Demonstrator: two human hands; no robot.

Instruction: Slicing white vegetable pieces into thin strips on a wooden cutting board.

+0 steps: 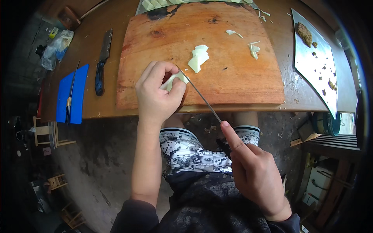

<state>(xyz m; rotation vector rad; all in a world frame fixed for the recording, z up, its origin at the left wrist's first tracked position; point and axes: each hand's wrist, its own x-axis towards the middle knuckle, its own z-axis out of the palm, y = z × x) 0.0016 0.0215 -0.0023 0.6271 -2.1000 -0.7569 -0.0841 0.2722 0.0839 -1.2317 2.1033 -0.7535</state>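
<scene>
My left hand (160,90) grips a pale vegetable piece (171,84) at the near side of a wooden cutting board (233,84). In my right hand (255,169) is a knife (205,102), its dark handle mostly hidden by the fingers and my index finger stretched along the spine. The blade slants up to the left, and its front part is at the right end of the vegetable piece; contact is hard to tell. Just beyond the tip, a few overlapping pale slices (198,59) lie on the board. Thin scraps (254,50) are scattered farther right.
Left of the board lie a cleaver-like knife (103,61) and a blue mat (61,99) with a slim knife (70,96) on it. A tray (139,8) of cut pale pieces borders the far edge. At right, a shiny metal sheet (309,64) holds a brown lump (304,34) and crumbs.
</scene>
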